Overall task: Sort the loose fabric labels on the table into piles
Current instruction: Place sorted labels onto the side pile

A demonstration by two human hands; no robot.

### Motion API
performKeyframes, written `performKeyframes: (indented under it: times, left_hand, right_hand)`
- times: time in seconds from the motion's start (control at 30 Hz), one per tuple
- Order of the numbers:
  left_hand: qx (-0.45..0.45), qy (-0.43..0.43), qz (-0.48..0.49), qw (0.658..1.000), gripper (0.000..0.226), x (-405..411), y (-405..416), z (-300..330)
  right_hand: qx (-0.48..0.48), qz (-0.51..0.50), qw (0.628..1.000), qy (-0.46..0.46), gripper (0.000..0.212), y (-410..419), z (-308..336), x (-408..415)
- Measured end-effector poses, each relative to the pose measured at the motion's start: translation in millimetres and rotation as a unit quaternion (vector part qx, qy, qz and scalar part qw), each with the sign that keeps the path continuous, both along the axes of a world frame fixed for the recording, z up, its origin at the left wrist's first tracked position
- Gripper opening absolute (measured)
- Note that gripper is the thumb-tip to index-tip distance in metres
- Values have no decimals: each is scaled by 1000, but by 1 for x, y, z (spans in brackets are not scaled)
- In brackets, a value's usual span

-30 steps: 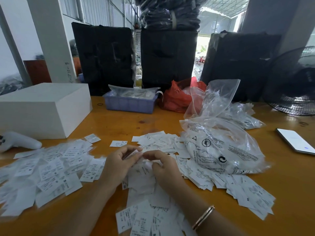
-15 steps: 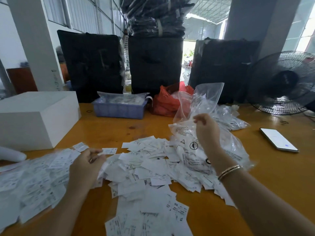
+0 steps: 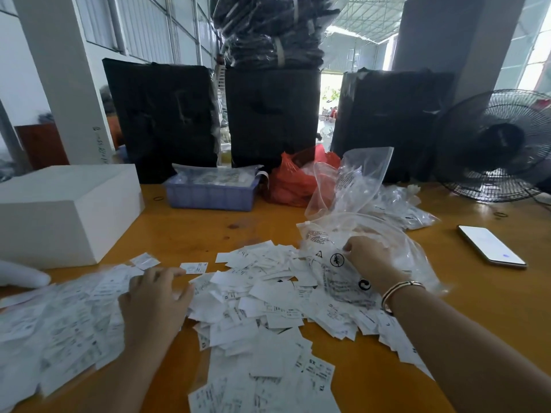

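**Kid:** What do you see when you look down?

**Me:** One view, from the camera on my head. A wooden table [image 3: 387, 368] with lots of white fabric labels. The big loose heap [image 3: 268, 299] lies in the middle. A second pile of labels [image 3: 59, 323] lies on my left, and it looks blurry.

**Kid:** Where is your left hand?

**Me:** My left hand [image 3: 155, 299] rests flat on the right edge of the left pile, fingers spread out. It holds nothing that I can see.

**Kid:** And the other one?

**Me:** My right hand [image 3: 368, 257] is on the clear plastic bag [image 3: 343, 278], which lies on the right side of the heap. My fingers curl into the plastic, so I think I pinch it, but they are partly hidden. A bracelet [image 3: 399, 290] sits on that wrist.

**Kid:** What else is there?

**Me:** A white box [image 3: 65, 210] far left, a blue tray [image 3: 208, 195] at the back, a red bag [image 3: 295, 180] beside it, a phone [image 3: 490, 245] on the right, and a black fan [image 3: 495, 144] behind it.
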State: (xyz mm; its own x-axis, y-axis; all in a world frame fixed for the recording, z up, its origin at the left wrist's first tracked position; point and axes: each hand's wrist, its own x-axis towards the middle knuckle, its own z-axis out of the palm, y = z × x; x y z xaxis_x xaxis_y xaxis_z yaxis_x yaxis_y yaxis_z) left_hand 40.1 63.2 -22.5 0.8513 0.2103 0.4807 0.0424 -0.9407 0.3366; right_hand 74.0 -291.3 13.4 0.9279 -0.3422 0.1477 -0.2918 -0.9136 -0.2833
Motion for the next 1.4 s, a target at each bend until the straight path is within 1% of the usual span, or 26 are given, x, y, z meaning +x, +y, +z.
performKeyframes:
  times: [0.07, 0.1, 0.17, 0.23, 0.3, 0.37, 0.4, 0.47, 0.53, 0.6, 0.67, 0.73, 0.8, 0.83, 0.87, 0.93, 0.97, 1.0, 1.03, 1.1, 1.2, 1.3, 1.33, 1.4]
  left_hand:
    - [-4, 0, -25, 1000, 30, -1, -5, 0]
    - [-5, -2, -37, 999, 28, -2, -7, 1]
    - [-10, -17, -72, 997, 22, -4, -11, 1]
    - [-10, -31, -105, 994, 18, -6, -14, 2]
    - [-16, -39, -126, 991, 15, -8, -17, 3]
    - [-25, -43, -146, 988, 14, -11, -19, 5]
    - [-33, -45, -159, 986, 14, -12, -21, 6]
    - [-69, -48, -194, 977, 13, -14, -24, 8]
    - [-115, -51, -232, 965, 14, -16, -27, 11]
    - [-147, -46, -255, 955, 22, -19, -29, 14]
    - [-170, -34, -272, 946, 31, -21, -28, 17]
    - [-201, -18, -298, 933, 25, -21, -27, 17]
    - [-230, 1, -315, 921, 15, -21, -29, 15]
    - [-231, 10, -322, 918, 15, -21, -30, 13]
    - [-218, 17, -327, 919, 25, -20, -30, 11]
    - [-159, 16, -331, 930, 56, -18, -31, 6]
    - [-127, 8, -336, 933, 67, -17, -31, 5]
    - [-101, -5, -348, 932, 71, -16, -32, 4]
    - [-81, -19, -361, 929, 69, -15, -32, 4]
    - [-71, -49, -373, 924, 55, -13, -32, 3]
    - [-104, -98, -367, 919, 30, -15, -34, 5]
    - [-140, -137, -353, 915, 21, -18, -37, 9]
    - [-163, -143, -340, 915, 17, -19, -37, 10]
    - [-194, -144, -316, 917, 4, -19, -36, 11]
  right_hand:
    - [38, -8, 999, -28, 12, 1, 1, -1]
    - [57, -11, 998, -40, 10, 0, 1, -1]
    - [82, -20, 995, -48, 18, -3, 3, -4]
    - [58, -31, 996, -56, 28, -5, 4, -5]
    - [31, -38, 991, -126, 33, -3, 7, -7]
    - [45, -16, 973, -225, 32, 5, 14, -12]
    - [73, 9, 962, -263, 29, 12, 19, -15]
    - [184, 77, 935, -295, 22, 35, 29, -21]
    - [301, 142, 903, -273, 16, 62, 32, -29]
    - [368, 190, 878, -239, 11, 85, 28, -38]
    - [410, 234, 859, -197, 14, 106, 21, -47]
    - [437, 264, 847, -151, 20, 123, 12, -54]
    - [443, 281, 843, -118, 25, 138, 2, -58]
    - [448, 281, 842, -106, 26, 143, -4, -58]
    - [454, 274, 843, -96, 26, 148, -8, -58]
    - [472, 255, 840, -82, 20, 153, -15, -58]
    - [483, 251, 835, -77, 17, 155, -17, -58]
    - [488, 251, 833, -73, 15, 155, -18, -57]
    - [486, 253, 833, -72, 16, 155, -19, -57]
    - [469, 256, 842, -78, 20, 156, -20, -56]
    - [432, 267, 858, -75, 21, 157, -20, -55]
    - [395, 279, 871, -85, 22, 156, -17, -54]
    - [386, 262, 878, -107, 23, 154, -16, -53]
    - [387, 193, 887, -161, 22, 143, -15, -50]
